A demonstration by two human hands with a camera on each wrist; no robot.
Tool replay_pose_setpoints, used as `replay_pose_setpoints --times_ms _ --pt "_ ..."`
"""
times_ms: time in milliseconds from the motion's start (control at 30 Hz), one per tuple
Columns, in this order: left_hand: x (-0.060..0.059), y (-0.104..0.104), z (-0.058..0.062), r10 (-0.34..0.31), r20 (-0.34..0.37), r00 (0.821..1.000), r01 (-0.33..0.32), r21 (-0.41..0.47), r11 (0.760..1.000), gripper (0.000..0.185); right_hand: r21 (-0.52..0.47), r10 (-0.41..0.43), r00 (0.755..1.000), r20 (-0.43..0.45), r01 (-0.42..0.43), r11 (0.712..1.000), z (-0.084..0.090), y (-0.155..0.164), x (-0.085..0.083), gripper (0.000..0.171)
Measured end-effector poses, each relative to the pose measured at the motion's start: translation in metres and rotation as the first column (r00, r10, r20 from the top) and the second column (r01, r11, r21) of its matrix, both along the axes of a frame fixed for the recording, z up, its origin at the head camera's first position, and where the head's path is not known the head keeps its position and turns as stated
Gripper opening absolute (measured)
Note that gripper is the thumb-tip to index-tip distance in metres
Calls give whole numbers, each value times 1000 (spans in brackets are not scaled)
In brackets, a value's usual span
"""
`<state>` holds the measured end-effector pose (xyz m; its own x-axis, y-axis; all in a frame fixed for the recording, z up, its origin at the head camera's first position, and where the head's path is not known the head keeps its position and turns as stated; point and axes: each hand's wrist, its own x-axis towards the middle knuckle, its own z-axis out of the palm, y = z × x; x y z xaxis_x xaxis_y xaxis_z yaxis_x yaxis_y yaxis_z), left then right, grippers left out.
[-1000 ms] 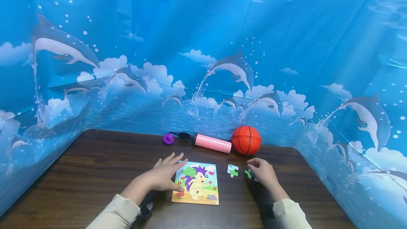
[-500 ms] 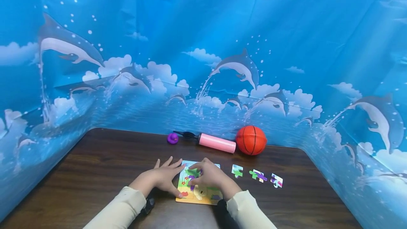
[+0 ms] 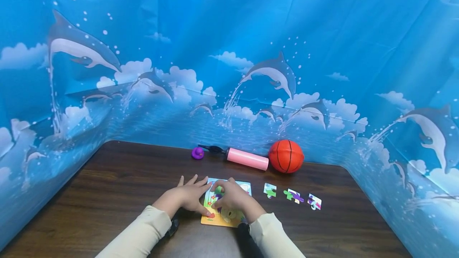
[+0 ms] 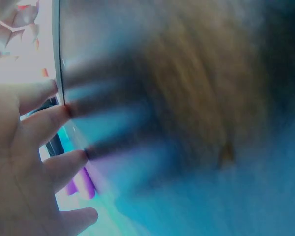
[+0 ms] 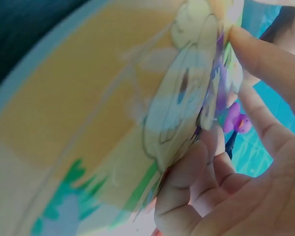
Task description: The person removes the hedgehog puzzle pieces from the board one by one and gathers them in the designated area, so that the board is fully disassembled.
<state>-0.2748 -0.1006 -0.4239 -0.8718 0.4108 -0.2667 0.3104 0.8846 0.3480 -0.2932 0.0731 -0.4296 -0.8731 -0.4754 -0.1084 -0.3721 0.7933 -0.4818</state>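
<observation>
A jigsaw puzzle board (image 3: pixel 214 221) with a hedgehog picture lies flat on the table in the head view. My left hand (image 3: pixel 188 199) is spread along its left side, thumb at the lower left corner and index finger near the upper left. Over the board's middle curls my right hand (image 3: pixel 234 199), its thumb and fingers around a puzzle piece (image 5: pixel 209 105) whose edge looks raised in the right wrist view. The palm hides much of the picture. Right of the board lie three loose puzzle pieces: a green one (image 3: pixel 270 190), a green-purple one (image 3: pixel 294 196) and a white one (image 3: pixel 314 202).
Toward the back of the dark wooden table (image 3: pixel 143 170) lie a purple rubber duck (image 3: pixel 197 153), a pink hand pump (image 3: pixel 248 159) with a black end, and a red toy basketball (image 3: pixel 286 156). A blue dolphin-print curtain (image 3: pixel 201 63) surrounds the table's back and sides.
My right hand left the loose pieces on the right and moved left onto the puzzle board. A third loose piece now shows where it was. My left hand stays at the board's left edge.
</observation>
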Motion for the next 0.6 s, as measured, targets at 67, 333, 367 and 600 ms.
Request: replay_pose_setpoints --times_ms 67,333,367,600 --pt "0 1 1 -1 -5 1000 1 -11 1000 92 2 -15 1000 13 15 1000 0 -2 -1 44" --pt "0 4 4 16 -6 1000 -16 -20 1000 90 -198 -4 994 109 26 980 4 6 -1 21" --pt "0 4 4 21 -6 1000 -21 -18 1000 91 -238 -10 992 127 41 970 5 7 -1 20" --pt "0 3 0 48 10 999 -48 -8 999 96 -466 -163 944 286 286 837 1 20 -4 18"
